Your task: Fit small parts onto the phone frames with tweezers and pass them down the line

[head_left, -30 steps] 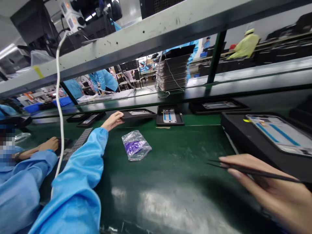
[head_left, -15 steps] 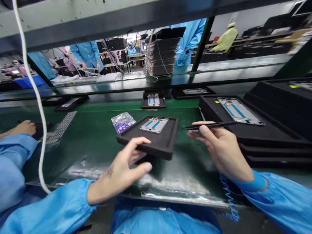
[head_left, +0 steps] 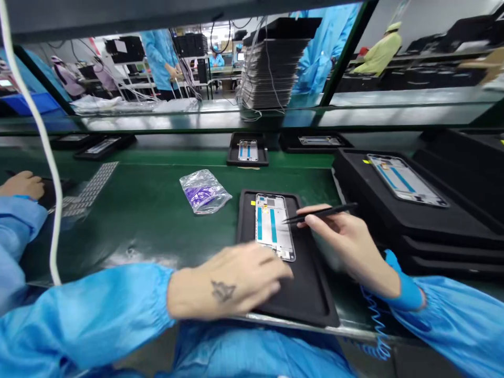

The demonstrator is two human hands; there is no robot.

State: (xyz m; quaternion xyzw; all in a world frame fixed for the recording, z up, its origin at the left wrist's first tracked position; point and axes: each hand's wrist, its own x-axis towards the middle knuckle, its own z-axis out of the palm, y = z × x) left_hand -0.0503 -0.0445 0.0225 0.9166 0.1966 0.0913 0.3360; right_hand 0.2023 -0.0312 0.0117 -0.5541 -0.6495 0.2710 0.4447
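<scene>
A black foam tray (head_left: 299, 294) lies on the green work surface in front of me. In its far half rests a silver phone frame (head_left: 274, 223) with two blue strips and a yellow tab. My left hand (head_left: 240, 278), slightly blurred, is over the tray's left edge at the near end of the frame, fingers loosely stretched and apart. It covers the frame's lower corner; contact is unclear. My right hand (head_left: 338, 233) pinches black tweezers (head_left: 321, 212). Their tips point left over the frame's right half; whether they touch is unclear.
Left of the tray lies a clear bag with a purple band (head_left: 205, 191). Stacked black trays (head_left: 425, 226) stand at right, the top one holding another frame. More trays line the back. A white cable (head_left: 41, 136) hangs at left, near a co-worker's hand (head_left: 22, 186).
The tray, tilted and off the surface before, now lies down nearer me, its frame turned lengthwise. My left hand has let go of the tray's edge. The tweezers have moved over the frame.
</scene>
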